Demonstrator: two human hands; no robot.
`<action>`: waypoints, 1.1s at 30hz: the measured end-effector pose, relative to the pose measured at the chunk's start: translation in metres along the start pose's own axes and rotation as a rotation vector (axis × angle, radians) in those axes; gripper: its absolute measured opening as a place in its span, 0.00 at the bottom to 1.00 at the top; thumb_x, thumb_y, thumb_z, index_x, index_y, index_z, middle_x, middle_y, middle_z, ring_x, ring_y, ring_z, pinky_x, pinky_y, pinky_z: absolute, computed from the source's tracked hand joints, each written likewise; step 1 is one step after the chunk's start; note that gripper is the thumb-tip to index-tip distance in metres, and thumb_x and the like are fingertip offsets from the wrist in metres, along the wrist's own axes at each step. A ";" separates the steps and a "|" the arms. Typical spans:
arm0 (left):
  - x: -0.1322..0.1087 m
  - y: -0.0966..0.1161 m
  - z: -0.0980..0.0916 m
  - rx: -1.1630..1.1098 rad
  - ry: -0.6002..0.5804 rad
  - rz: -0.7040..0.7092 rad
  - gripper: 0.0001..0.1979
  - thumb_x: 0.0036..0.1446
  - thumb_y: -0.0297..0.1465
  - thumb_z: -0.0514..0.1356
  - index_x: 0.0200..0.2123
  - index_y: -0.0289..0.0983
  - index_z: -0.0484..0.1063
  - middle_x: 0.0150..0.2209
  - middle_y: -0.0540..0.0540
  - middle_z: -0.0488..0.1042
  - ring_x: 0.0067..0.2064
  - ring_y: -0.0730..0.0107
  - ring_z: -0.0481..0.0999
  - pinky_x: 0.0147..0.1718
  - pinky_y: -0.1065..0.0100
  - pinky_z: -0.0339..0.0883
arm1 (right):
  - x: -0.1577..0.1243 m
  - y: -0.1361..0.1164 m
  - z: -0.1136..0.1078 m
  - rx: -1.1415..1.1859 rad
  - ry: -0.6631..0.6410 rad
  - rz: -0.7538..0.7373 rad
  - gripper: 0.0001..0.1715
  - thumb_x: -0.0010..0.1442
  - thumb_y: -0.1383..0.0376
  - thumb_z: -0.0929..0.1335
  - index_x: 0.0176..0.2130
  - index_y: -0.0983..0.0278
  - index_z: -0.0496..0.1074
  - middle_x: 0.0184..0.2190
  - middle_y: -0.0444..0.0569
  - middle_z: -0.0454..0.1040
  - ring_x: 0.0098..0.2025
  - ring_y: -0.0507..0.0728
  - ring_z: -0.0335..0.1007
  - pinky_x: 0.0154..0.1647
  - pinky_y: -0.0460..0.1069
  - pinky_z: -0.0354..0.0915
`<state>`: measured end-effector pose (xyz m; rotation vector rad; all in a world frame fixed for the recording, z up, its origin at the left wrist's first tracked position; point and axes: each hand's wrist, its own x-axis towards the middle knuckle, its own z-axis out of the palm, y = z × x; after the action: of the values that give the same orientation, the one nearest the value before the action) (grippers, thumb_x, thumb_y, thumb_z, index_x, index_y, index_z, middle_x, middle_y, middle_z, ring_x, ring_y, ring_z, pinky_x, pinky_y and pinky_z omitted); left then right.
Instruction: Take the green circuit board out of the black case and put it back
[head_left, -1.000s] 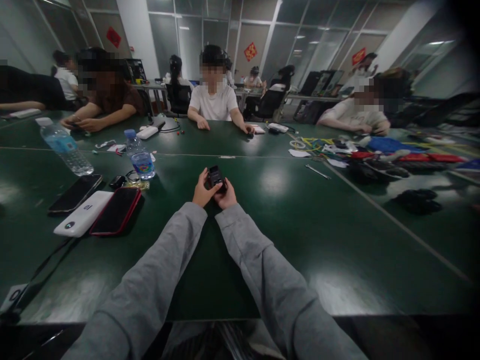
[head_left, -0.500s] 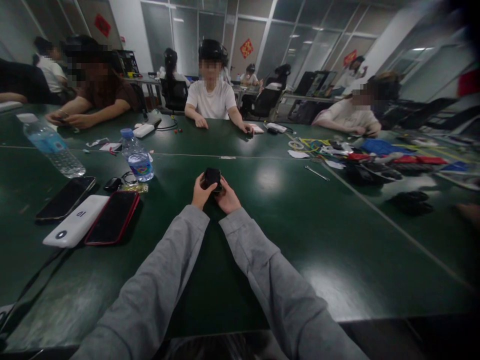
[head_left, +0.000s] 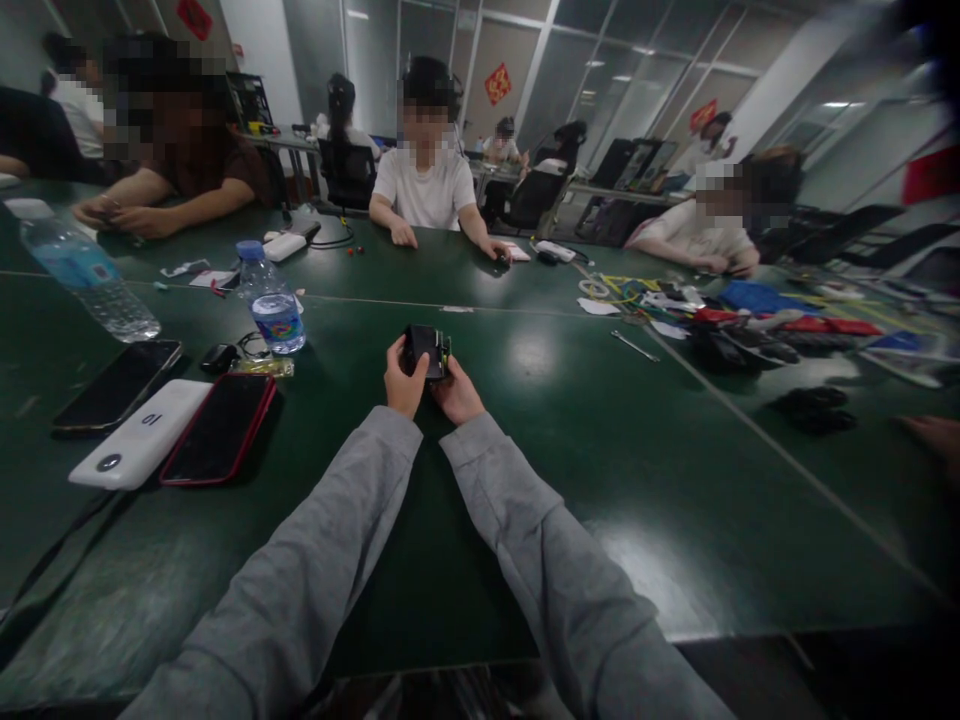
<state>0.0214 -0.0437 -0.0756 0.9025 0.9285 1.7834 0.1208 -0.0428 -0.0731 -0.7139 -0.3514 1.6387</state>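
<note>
Over the green table a small black box-shaped device is held between my two hands. My left hand grips its left side, the thumb lying across the front face. On the right, the fingers of my right hand close around the edge, partly hidden behind the device. Light metallic and yellow-green bits show along that right edge, too small to make out.
Left of my arms lie a red-edged phone, a white power bank and a dark phone. Two water bottles stand beyond, one blue-capped. A wrench and a cable heap lie right. Several people sit around.
The black device has turned in my hands, so its right edge with the metallic bits now shows. My right fingers have shifted lower along it. The view has moved slightly.
</note>
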 end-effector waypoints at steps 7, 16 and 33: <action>0.019 0.006 -0.012 -0.182 0.173 -0.334 0.18 0.51 0.28 0.63 0.47 0.41 0.72 0.48 0.47 0.76 0.52 0.64 0.74 0.46 0.68 0.70 | -0.002 -0.008 -0.003 0.108 -0.058 0.042 0.20 0.69 0.62 0.56 0.47 0.63 0.73 0.38 0.49 0.81 0.44 0.54 0.78 0.48 0.52 0.74; 0.034 0.014 -0.035 -0.580 -0.142 -0.685 0.24 0.59 0.53 0.56 0.38 0.36 0.73 0.36 0.44 0.77 0.38 0.68 0.77 0.36 0.66 0.73 | -0.003 -0.006 -0.003 0.127 -0.117 0.075 0.20 0.68 0.58 0.58 0.48 0.65 0.72 0.43 0.53 0.80 0.50 0.58 0.77 0.50 0.57 0.74; 0.028 0.022 -0.022 -0.490 -0.113 -0.668 0.35 0.53 0.61 0.51 0.46 0.38 0.73 0.32 0.46 0.76 0.34 0.68 0.77 0.35 0.67 0.73 | -0.003 -0.008 0.000 0.127 -0.124 0.122 0.19 0.68 0.61 0.59 0.50 0.66 0.72 0.40 0.50 0.81 0.44 0.56 0.79 0.42 0.50 0.76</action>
<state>-0.0151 -0.0293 -0.0615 0.3145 0.5787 1.2709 0.1278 -0.0437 -0.0676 -0.5487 -0.2940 1.8085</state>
